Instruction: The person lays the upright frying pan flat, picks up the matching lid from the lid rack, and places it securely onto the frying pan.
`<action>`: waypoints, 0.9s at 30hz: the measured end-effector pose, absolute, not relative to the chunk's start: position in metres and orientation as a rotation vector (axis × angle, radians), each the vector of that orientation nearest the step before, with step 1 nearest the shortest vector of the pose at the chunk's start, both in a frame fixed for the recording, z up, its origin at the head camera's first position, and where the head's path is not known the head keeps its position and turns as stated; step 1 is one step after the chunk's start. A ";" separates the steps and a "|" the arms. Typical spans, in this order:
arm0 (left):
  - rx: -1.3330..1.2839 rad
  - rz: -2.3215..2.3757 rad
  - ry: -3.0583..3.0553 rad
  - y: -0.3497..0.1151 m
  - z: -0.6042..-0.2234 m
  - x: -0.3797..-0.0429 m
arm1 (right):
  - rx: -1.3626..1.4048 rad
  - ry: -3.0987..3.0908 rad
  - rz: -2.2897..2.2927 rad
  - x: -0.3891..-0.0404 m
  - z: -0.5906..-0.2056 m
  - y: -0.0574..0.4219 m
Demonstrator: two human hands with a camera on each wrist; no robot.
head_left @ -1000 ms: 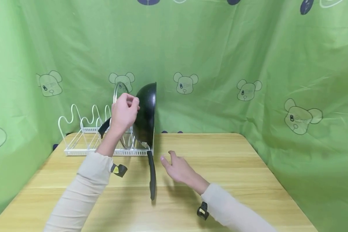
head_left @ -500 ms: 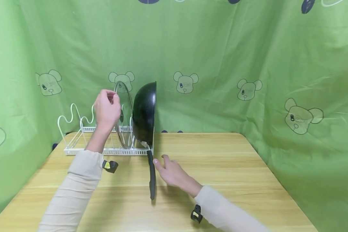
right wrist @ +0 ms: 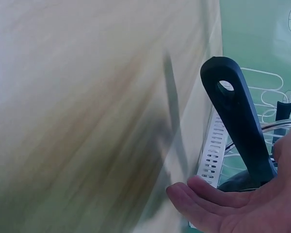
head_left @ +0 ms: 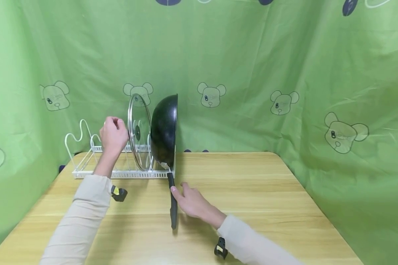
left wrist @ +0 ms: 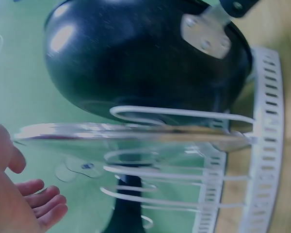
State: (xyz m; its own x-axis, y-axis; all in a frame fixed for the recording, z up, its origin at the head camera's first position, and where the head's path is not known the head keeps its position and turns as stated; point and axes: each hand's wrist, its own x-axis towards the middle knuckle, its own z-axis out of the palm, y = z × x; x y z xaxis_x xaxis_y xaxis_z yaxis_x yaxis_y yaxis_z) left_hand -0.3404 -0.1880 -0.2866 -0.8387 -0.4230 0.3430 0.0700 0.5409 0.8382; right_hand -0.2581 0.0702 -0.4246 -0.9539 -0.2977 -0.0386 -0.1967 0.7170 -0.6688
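A black wok [head_left: 164,129] stands on its side at the right end of a white wire rack [head_left: 126,174], its black handle [head_left: 174,215] pointing toward me. To its left a glass lid [head_left: 130,121] with a metal rim is upright between the wires. My left hand [head_left: 113,136] is just left of the lid, and in the left wrist view its loosely bent fingers [left wrist: 46,206] hold nothing. My right hand [head_left: 193,203] is at the wok handle; its thumb overlaps the handle, and in the right wrist view the fingers [right wrist: 203,201] stretch out beside it, uncurled.
Wire dividers [head_left: 81,130] rise at the rack's left end. The lid's black grip [left wrist: 126,208] shows in the left wrist view. A wooden table [head_left: 238,184] lies under everything, and a green curtain [head_left: 245,55] hangs behind and at both sides.
My left hand has moved left and then down, away from over the lid. My right hand has come leftward and slightly down to the wok handle. Wok and lid stay in place.
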 end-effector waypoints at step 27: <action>0.153 -0.771 -2.947 -0.211 -0.326 -0.365 | -0.399 2.596 -1.333 -0.255 -0.433 0.055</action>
